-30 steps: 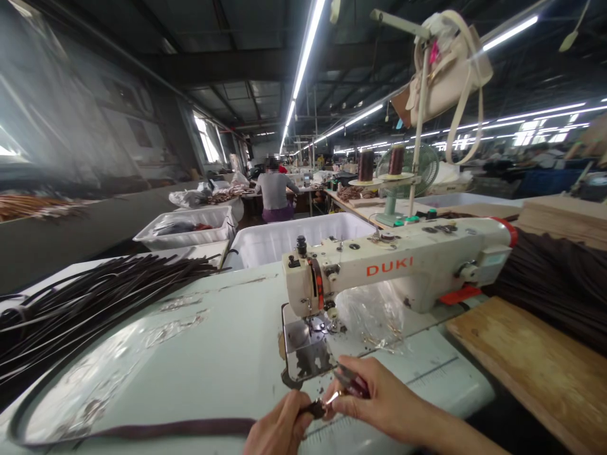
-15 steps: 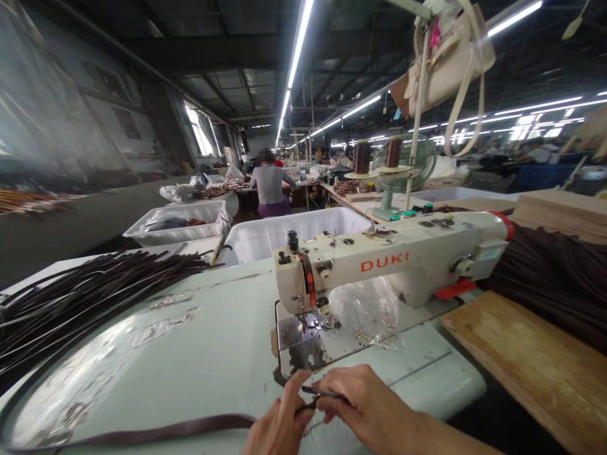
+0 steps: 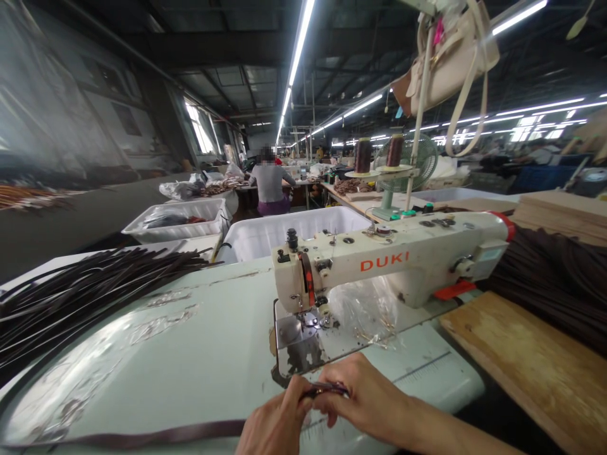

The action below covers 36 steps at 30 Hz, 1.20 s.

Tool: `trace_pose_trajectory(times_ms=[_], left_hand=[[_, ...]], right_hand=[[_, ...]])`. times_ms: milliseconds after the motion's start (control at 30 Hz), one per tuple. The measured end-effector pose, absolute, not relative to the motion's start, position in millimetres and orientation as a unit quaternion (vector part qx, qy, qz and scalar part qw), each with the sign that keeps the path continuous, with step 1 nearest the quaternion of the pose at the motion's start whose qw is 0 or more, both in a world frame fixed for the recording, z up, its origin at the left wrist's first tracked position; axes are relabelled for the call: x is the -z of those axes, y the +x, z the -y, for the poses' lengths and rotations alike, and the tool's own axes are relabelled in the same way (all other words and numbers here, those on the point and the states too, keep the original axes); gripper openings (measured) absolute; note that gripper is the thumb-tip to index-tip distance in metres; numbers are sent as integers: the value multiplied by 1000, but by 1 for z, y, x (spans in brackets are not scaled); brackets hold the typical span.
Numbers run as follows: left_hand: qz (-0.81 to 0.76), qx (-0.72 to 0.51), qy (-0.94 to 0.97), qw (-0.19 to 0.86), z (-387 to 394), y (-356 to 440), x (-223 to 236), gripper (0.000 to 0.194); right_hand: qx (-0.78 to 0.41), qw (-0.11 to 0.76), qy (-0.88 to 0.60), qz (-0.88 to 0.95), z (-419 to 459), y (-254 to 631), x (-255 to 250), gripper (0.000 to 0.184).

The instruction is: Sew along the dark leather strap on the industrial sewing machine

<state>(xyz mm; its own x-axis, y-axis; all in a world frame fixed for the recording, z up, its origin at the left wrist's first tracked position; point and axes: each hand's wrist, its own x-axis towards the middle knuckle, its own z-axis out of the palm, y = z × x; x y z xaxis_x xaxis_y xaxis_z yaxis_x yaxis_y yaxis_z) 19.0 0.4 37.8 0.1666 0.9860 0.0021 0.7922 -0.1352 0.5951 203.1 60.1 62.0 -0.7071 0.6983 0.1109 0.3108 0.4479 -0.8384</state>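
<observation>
A long dark brown strap lies along the near edge of the pale green sewing table. My left hand pinches the strap's right end, fingers closed. My right hand meets it from the right and grips a small dark tool, which looks like thread snips, at the strap end. Both hands sit just in front of the metal needle plate of the cream DUKI sewing machine.
A pile of dark straps covers the table's left side. A wooden board and dark material lie on the right. White bins stand behind the machine. A beige bag hangs overhead. A person sits far back.
Both hands have moved up toward the needle plate with the strap end. The right hand's fingers now close over the tool, whose metal tip showed earlier.
</observation>
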Motion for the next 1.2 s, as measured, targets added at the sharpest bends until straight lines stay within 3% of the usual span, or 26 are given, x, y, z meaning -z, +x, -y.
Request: trace_pose_trajectory(times_ms=[200, 467, 600, 767, 1033, 1200], left_hand=[[-580, -212, 732, 287, -6, 12, -47, 24], [-545, -227, 764, 260, -25, 6, -53, 24], [-527, -189, 783, 271, -52, -4, -59, 22], [-501, -150, 804, 282, -92, -17, -67, 17], [-502, -103, 816, 267, -126, -24, -61, 15], [-493, -90, 820, 276, -131, -24, -59, 19]], right_hand=[[-432, 233, -300, 818, -60, 206, -60, 24], [-325, 214, -315, 865, -75, 200, -56, 7], [-442, 209, -349, 800, -91, 192, -45, 19], [-533, 206, -357, 739, -116, 179, -28, 18], [-297, 170, -432, 835, -137, 170, -31, 14], [-367, 180, -426, 807, -141, 174, -25, 18]])
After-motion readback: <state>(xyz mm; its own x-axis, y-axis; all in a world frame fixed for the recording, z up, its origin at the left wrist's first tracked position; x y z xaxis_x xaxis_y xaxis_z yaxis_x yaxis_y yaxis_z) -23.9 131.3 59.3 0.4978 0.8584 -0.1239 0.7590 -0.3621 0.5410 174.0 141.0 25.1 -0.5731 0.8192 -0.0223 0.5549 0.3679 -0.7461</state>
